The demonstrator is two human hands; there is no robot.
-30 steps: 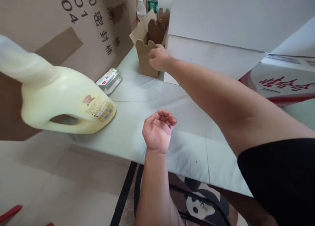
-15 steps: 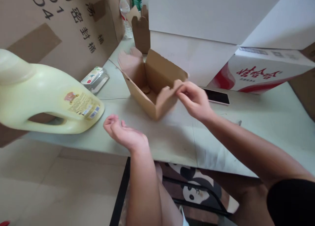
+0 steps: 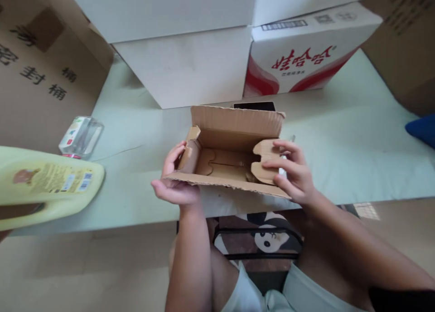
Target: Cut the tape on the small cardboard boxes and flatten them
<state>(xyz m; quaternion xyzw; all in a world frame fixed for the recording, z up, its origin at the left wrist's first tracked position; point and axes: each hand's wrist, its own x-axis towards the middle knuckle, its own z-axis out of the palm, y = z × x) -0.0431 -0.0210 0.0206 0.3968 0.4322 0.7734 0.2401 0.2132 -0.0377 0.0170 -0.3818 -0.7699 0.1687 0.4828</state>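
Observation:
A brown cardboard box [image 3: 234,121] stands between my hands near the table's front edge, its top uncovered and its inside visible down to the interlocking bottom flaps. My left hand [image 3: 176,180] clasps the left end, with the thumb at the near corner and some fingers hidden behind the end wall. On the opposite end, my right hand [image 3: 294,169] has its fingers laid over the notched flap [image 3: 267,155], which is folded inward. Something small and white shows under those fingers; I cannot make out what it is.
A pale yellow jug [image 3: 78,194] lies at the left, near a clear plastic container [image 3: 81,137]. Behind the box are a dark phone [image 3: 254,106], a large white box [image 3: 190,67] and a red-and-white carton [image 3: 299,62]. Something blue [image 3: 421,129] juts in at right.
The cardboard box has turned and come closer to the front edge. My left hand, free before, now holds its left end. My right hand has spread over the right flap. The view swung right.

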